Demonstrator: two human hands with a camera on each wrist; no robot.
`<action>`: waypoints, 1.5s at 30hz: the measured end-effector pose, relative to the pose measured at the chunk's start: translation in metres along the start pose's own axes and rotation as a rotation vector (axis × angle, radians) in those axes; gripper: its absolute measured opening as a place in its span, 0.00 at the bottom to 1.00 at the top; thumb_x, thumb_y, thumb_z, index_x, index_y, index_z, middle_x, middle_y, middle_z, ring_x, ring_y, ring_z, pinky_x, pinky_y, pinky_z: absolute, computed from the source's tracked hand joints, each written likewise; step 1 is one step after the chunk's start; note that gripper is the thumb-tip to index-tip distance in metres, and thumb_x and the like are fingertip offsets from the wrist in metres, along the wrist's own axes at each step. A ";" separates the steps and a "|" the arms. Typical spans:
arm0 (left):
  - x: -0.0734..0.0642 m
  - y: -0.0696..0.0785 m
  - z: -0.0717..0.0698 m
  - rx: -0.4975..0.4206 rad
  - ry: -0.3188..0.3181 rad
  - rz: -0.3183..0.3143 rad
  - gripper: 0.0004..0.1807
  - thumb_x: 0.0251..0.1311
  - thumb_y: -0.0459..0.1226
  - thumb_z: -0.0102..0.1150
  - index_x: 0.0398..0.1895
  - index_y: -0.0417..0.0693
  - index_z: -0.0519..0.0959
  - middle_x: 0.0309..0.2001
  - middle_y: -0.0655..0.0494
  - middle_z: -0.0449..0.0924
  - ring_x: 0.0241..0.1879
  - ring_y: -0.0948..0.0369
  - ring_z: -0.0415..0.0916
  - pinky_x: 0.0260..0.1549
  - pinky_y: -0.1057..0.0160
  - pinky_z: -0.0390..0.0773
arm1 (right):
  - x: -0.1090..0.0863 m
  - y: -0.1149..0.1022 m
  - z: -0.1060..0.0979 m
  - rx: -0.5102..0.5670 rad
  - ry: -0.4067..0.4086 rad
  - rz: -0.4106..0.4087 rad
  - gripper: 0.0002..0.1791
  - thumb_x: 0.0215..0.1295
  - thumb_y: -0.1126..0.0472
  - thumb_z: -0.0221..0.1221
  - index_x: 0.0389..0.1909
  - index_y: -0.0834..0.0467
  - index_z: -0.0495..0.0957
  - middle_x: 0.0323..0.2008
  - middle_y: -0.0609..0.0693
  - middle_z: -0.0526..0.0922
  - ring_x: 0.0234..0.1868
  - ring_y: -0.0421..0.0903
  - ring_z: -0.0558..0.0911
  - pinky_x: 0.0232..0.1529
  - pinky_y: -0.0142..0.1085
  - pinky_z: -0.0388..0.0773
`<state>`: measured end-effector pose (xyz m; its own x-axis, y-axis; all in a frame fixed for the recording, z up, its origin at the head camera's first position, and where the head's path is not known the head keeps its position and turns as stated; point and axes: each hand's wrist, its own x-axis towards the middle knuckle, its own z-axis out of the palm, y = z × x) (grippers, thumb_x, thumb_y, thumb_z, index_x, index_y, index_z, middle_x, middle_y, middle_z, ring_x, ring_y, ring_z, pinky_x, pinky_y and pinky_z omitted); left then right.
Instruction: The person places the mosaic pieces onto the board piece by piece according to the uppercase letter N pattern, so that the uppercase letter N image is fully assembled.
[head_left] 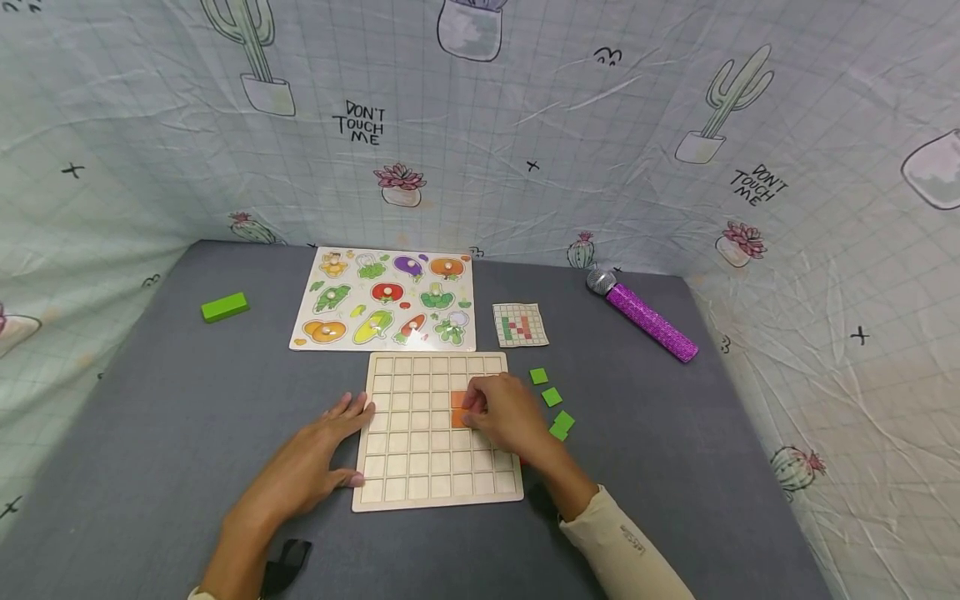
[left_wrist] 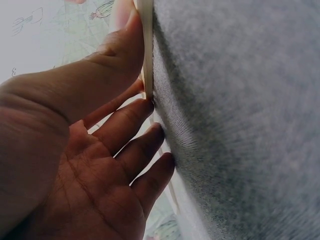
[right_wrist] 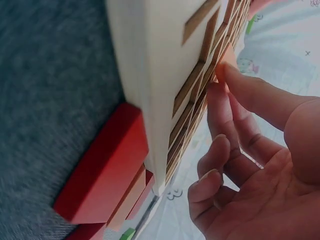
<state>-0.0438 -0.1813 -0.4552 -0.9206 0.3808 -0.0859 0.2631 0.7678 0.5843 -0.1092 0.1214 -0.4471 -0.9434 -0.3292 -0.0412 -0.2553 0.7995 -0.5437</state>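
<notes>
The wooden grid board lies flat on the dark table. My left hand rests at its left edge, with thumb and fingertips touching the rim and the fingers loosely extended. Over the right half of the board, my right hand pinches an orange square tile between thumb and forefinger, at the grid cells. Two orange squares show by the fingertips in the head view, partly covered by the hand. Red tiles lie against the board's right side, mostly hidden from the head view by the right forearm.
Several green tiles lie right of the board. Behind it are a vegetable peg puzzle and a small pattern card. A purple microphone lies at back right, a green block at back left.
</notes>
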 end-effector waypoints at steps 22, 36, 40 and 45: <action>0.002 -0.001 -0.002 -0.011 -0.001 0.000 0.55 0.46 0.37 0.85 0.81 0.45 0.67 0.83 0.45 0.59 0.83 0.38 0.55 0.73 0.30 0.64 | -0.013 0.022 -0.032 0.225 -0.037 0.026 0.06 0.63 0.66 0.74 0.39 0.53 0.89 0.29 0.42 0.85 0.28 0.43 0.77 0.30 0.33 0.75; 0.002 0.000 -0.003 -0.004 -0.010 -0.006 0.55 0.46 0.39 0.85 0.81 0.47 0.67 0.83 0.46 0.59 0.83 0.39 0.55 0.72 0.30 0.64 | -0.043 0.059 -0.048 0.178 0.002 0.152 0.10 0.57 0.62 0.79 0.37 0.51 0.89 0.34 0.44 0.87 0.39 0.47 0.78 0.40 0.36 0.74; 0.002 0.000 -0.003 -0.001 -0.012 -0.008 0.55 0.46 0.38 0.85 0.81 0.46 0.67 0.83 0.46 0.59 0.83 0.39 0.55 0.72 0.30 0.65 | -0.049 0.063 -0.047 0.129 0.011 0.154 0.10 0.54 0.61 0.81 0.35 0.50 0.89 0.34 0.45 0.87 0.42 0.48 0.78 0.43 0.38 0.73; 0.001 -0.001 -0.002 0.001 -0.015 -0.015 0.55 0.46 0.38 0.85 0.81 0.47 0.68 0.83 0.46 0.59 0.83 0.39 0.55 0.72 0.29 0.65 | -0.053 0.064 -0.041 0.066 0.011 0.189 0.12 0.54 0.62 0.81 0.33 0.46 0.88 0.33 0.43 0.85 0.41 0.45 0.77 0.42 0.39 0.73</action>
<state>-0.0456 -0.1827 -0.4539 -0.9200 0.3771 -0.1066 0.2499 0.7741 0.5817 -0.0845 0.2102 -0.4452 -0.9755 -0.1707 -0.1390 -0.0594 0.8120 -0.5806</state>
